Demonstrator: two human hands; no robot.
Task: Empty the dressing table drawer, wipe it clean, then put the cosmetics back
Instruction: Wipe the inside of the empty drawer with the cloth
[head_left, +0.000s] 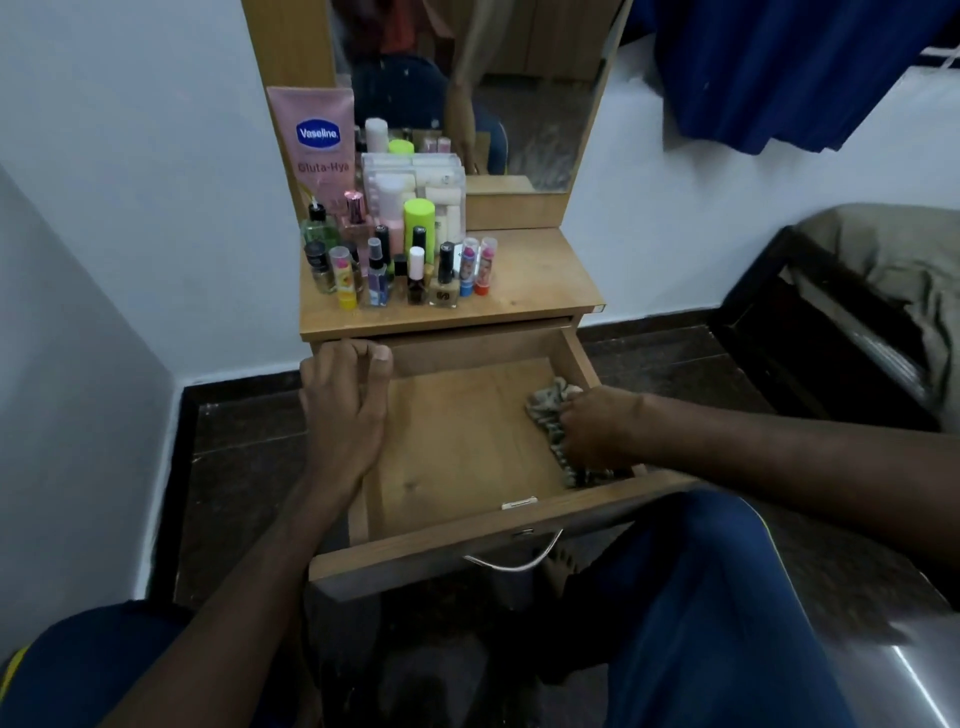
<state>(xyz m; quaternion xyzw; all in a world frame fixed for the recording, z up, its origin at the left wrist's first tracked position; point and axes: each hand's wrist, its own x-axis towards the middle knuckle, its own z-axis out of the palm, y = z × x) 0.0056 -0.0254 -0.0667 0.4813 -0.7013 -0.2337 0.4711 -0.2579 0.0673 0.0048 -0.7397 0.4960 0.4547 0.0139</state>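
The wooden drawer (467, 447) of the dressing table is pulled out, and only a cloth lies on its bare bottom. My right hand (597, 428) grips that crumpled grey patterned cloth (548, 408) against the drawer floor near the right wall. Over the drawer's left wall rests my left hand (345, 400), its fingers curled round the edge. Several cosmetics (400, 265) stand crowded on the left of the tabletop (530, 291): small bottles, lip balms, a pink Vaseline tube (318, 140) and a clear box.
A mirror (519, 93) rises behind the tabletop. A metal handle (514, 564) hangs from the drawer front. My knees in blue trousers flank the drawer. White walls stand left and behind, with a dark bed frame (831, 338) at right and a blue cloth (789, 73) hanging above.
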